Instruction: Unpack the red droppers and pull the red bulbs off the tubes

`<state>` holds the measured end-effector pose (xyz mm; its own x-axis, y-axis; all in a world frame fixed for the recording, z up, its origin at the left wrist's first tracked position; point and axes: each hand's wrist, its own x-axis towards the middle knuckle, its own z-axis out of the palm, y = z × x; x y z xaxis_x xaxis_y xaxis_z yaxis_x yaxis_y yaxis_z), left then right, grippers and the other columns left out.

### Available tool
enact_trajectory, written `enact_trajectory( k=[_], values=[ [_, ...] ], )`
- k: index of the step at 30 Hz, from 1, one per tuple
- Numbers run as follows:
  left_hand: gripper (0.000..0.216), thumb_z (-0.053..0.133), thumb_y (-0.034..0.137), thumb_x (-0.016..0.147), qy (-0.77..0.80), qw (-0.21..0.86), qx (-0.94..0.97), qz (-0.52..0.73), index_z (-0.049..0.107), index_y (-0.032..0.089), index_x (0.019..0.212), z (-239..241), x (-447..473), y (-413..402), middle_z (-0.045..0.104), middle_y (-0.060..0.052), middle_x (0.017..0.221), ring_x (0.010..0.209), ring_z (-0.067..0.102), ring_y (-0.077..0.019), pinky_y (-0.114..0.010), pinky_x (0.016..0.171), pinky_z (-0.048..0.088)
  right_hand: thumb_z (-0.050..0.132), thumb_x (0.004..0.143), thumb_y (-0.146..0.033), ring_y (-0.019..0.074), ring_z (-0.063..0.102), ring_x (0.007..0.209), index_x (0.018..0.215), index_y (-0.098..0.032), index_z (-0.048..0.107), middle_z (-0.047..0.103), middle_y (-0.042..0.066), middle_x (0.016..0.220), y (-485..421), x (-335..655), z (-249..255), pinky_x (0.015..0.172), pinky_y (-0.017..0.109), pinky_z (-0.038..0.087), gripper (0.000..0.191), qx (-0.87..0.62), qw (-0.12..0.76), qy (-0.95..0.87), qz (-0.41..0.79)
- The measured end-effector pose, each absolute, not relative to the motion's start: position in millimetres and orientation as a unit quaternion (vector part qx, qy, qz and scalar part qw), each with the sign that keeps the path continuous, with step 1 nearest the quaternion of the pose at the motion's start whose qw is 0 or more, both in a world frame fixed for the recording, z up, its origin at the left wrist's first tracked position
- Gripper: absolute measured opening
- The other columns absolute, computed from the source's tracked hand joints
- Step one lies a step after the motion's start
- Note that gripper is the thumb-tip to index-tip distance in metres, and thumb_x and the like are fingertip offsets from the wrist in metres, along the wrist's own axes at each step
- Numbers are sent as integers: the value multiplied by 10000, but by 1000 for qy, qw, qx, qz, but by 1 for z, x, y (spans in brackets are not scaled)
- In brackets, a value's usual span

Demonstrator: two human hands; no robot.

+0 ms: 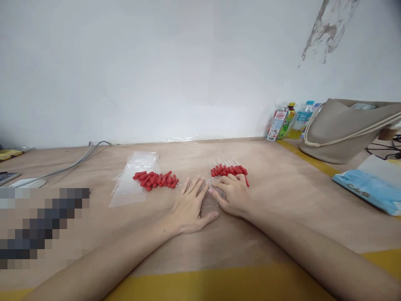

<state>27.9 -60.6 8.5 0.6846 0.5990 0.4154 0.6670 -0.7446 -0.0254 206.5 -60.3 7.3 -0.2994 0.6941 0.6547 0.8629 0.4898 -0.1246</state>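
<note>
My left hand (pixel 189 207) lies flat with its fingers spread over a bunch of thin clear tubes (pixel 209 200) on the table. Bent over the right side of these tubes is my right hand (pixel 233 194), its thumb apart from the fingers and its fingertips touching them. Both palms partly hide the bunch. Left of my left hand is a loose pile of red rubber bulbs (pixel 155 179), partly on clear plastic bags (pixel 131 184). Just beyond my right hand, several red-bulbed droppers (pixel 228 167) lie side by side with their clear tips pointing away.
A grey cable (pixel 78 161) crosses the table's left side. Drink bottles (pixel 300 121) and a carton (pixel 276 124) stand by the wall, next to a beige bag (pixel 341 129). A blue tissue pack (pixel 366 190) lies at the right. Yellow tape (pixel 200 284) marks the near edge.
</note>
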Motion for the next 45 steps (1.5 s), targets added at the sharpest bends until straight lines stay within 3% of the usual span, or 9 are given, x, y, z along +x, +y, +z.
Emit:
enact_trajectory(
  k=[5, 10, 16, 24, 31, 38, 42, 45],
  values=[
    [821, 338, 666, 762, -340, 51, -927, -153, 156, 156, 1378, 6, 40, -49, 206, -151, 1420, 1319, 146, -276, -524, 1053, 66, 395, 865, -300, 144, 505, 740, 754, -212, 648, 607, 20, 723, -51, 218, 11, 719, 324, 228, 290, -558, 378, -730, -117],
    [637, 311, 580, 832, -294, 37, -948, -119, 215, 238, 1361, 11, 33, -37, 284, -102, 1398, 1297, 238, -246, -514, 1050, 92, 488, 801, -312, 160, 527, 759, 836, -226, 660, 617, 24, 769, -33, 243, 13, 695, 320, 219, 195, -614, 390, -677, -109],
    [558, 337, 515, 856, -259, 40, -960, -102, 236, 276, 1350, 19, 14, -33, 306, -88, 1391, 1285, 270, -236, -530, 1048, 77, 514, 763, -449, 189, 506, 806, 837, -238, 673, 595, 39, 813, -14, 256, 13, 687, 325, 212, 274, -635, 347, -682, -104],
    [408, 367, 369, 881, -299, 46, -927, -224, 424, 215, 1254, 11, 8, -37, 461, -78, 1287, 1271, 297, -221, -517, 1057, 134, 506, 799, -360, 183, 472, 828, 808, -271, 696, 560, 45, 838, -6, 249, 8, 707, 335, 221, 210, -626, 336, -694, -116],
    [347, 419, 260, 860, -302, 61, -893, -327, 479, 205, 1198, 7, 1, -41, 521, -76, 1208, 1234, 347, -230, -470, 1008, 292, 487, 825, -354, 186, 486, 830, 836, -253, 687, 596, 42, 811, -12, 244, 7, 714, 339, 240, 224, -601, 439, -656, -123],
    [357, 447, 190, 844, -323, 161, -851, -381, 475, 201, 1200, 8, -8, -37, 528, -77, 1206, 1172, 415, -225, -436, 979, 325, 494, 832, -337, 166, 522, 759, 922, -261, 663, 659, 12, 753, -41, 232, 6, 781, 364, 263, 205, -497, 488, -716, -40],
    [367, 472, 195, 840, -316, 243, -845, -357, 470, 199, 1207, 14, -7, -38, 529, -81, 1218, 1173, 422, -242, -446, 984, 295, 524, 821, -300, 161, 512, 771, 961, -290, 647, 660, 1, 793, -52, 227, 4, 806, 373, 275, 187, -437, 473, -765, 7],
    [301, 514, 207, 825, -286, 293, -844, -348, 536, 216, 1125, 16, -4, -40, 613, -55, 1097, 1064, 512, -227, -426, 946, 314, 534, 816, -293, 161, 507, 777, 953, -291, 647, 657, 0, 796, -54, 226, 3, 790, 369, 282, 177, -418, 460, -783, 17]
  ],
)
